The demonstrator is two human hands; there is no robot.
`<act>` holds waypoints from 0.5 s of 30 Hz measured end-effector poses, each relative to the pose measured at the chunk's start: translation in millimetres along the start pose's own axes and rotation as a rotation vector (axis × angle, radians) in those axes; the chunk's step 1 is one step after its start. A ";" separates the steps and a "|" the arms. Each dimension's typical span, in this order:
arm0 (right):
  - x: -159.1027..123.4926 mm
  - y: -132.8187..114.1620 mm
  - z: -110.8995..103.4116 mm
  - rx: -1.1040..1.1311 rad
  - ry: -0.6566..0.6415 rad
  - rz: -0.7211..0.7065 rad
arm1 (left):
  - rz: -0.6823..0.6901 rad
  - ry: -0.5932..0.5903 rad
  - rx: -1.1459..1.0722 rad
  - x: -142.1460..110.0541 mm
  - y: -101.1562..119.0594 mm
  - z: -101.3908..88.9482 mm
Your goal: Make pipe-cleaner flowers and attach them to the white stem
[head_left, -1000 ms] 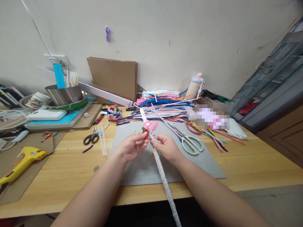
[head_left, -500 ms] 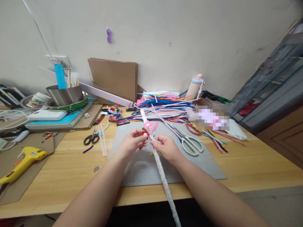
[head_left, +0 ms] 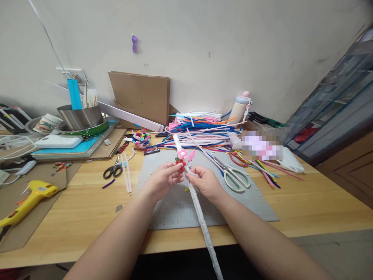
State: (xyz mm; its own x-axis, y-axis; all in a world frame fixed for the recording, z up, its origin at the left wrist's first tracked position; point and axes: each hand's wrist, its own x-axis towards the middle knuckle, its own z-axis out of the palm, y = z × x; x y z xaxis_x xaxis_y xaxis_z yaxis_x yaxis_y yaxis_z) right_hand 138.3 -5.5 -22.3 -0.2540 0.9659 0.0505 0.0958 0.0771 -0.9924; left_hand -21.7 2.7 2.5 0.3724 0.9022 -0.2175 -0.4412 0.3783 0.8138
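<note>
A long white wrapped stick (head_left: 201,217) slants from below the table edge up over the grey cutting mat (head_left: 171,216). My right hand (head_left: 205,181) is closed around it near its upper part, thumb on top. My left hand (head_left: 166,179) pinches a small red flower (head_left: 182,165) against the stick's left side. Just above the fingers sits a pink flower (head_left: 182,153) with a pale centre, and a pink leaf-shaped piece (head_left: 191,156) stands out to the right. A bit of yellow shows under the hands. The fingertips hide where the red flower meets the stick.
White-handled scissors (head_left: 236,179) lie right of my hands; black-handled scissors (head_left: 113,170) lie left. A pile of pipe cleaners (head_left: 201,136) spreads along the back, with a bottle (head_left: 239,109) behind. At far left rests a yellow glue gun (head_left: 32,198) on cardboard.
My left fingers have shifted on the red flower; the thumb lies higher and the lower fingers are more visible. The right hand and stick stay almost in place.
</note>
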 end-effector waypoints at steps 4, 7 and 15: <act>0.1 0.7 -0.3 0.000 0.002 0.002 | -0.003 -0.017 0.053 0.3 -0.5 -1.1; -0.3 -0.2 -0.3 -0.019 0.007 -0.001 | 0.038 0.006 0.102 0.7 -2.1 -0.7; -0.4 0.0 -0.5 -0.019 -0.006 -0.017 | 0.104 0.021 0.325 -0.7 0.3 0.7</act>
State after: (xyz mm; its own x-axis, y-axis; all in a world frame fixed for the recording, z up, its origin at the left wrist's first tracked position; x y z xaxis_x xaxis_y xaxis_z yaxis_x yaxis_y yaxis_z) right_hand 138.9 -5.8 -22.3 -0.2619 0.9628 0.0662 0.1098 0.0979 -0.9891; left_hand -21.6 2.1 3.2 0.3203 0.9379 -0.1331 -0.1914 0.2017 0.9605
